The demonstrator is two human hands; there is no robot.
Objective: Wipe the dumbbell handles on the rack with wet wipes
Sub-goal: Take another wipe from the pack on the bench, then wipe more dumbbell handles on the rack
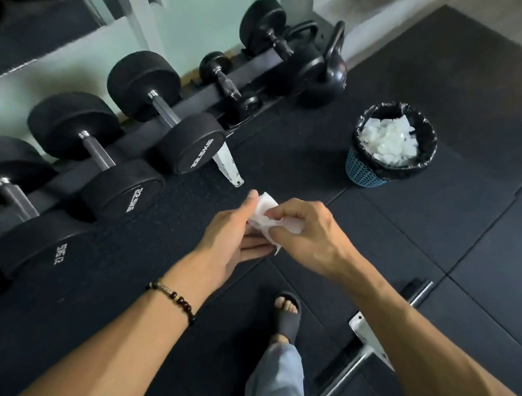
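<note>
A crumpled white wet wipe point(263, 211) hangs between both hands above the dark floor mat. My left hand point(231, 235) pinches its left edge with thumb and fingers. My right hand point(306, 232) grips its right side. To the left, a low rack point(198, 93) carries several black dumbbells with metal handles: the nearest handle point(16, 197), a middle one point(98, 152), and a farther one point(165, 111). Both hands are well clear of the dumbbells, to their right.
A blue bin point(364, 172) lined with a black bag and full of used white wipes stands at the right. Two black kettlebells point(328, 72) sit at the rack's far end. A bench foot with a metal bar point(367, 337) lies near my sandalled foot point(287, 314).
</note>
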